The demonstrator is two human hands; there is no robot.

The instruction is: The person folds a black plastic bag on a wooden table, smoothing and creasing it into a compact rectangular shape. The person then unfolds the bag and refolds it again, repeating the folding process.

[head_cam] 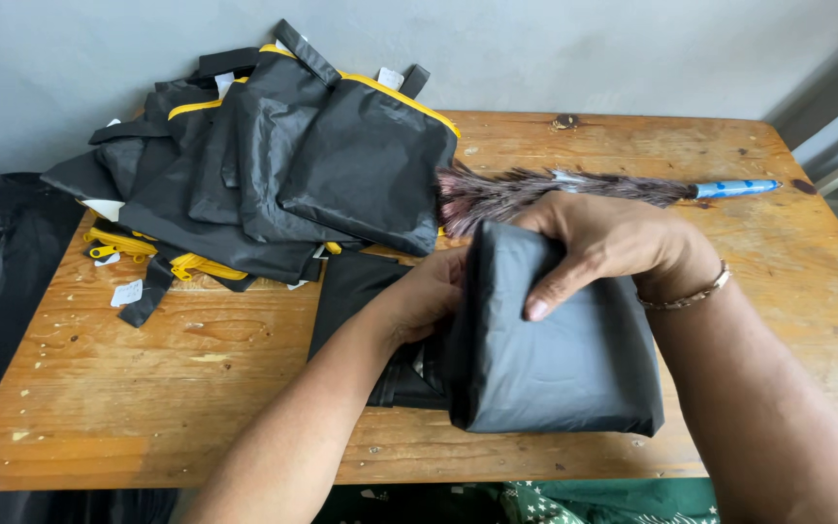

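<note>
I see both hands on a folded black bag point(560, 364) that rests at the near edge of the wooden table point(147, 388), in front of the feather duster point(555, 189). My right hand point(613, 243) is clamped over the bag's top left corner, thumb pressed down its front face and fingers wrapped behind. My left hand point(424, 296) sits against the bag's left side, its fingers hidden behind the fabric, so I cannot tell whether it grips or only steadies.

The bag looks like thin, matte synthetic cloth: light, soft and floppy, probably a little slick, and not fragile. I judge it would sag if lifted by one corner, so the folded edges, pinched through all layers, are the better places to hold.

Folded, it is roughly square, slightly wider than tall, with its long axis running across the table, parallel to the duster. Its top edge tips up toward the duster.

Beyond the bag to the left lies a pile of black bags with yellow zips point(264, 165), and a flat black piece point(351, 281) lies beneath my left hand.
</note>
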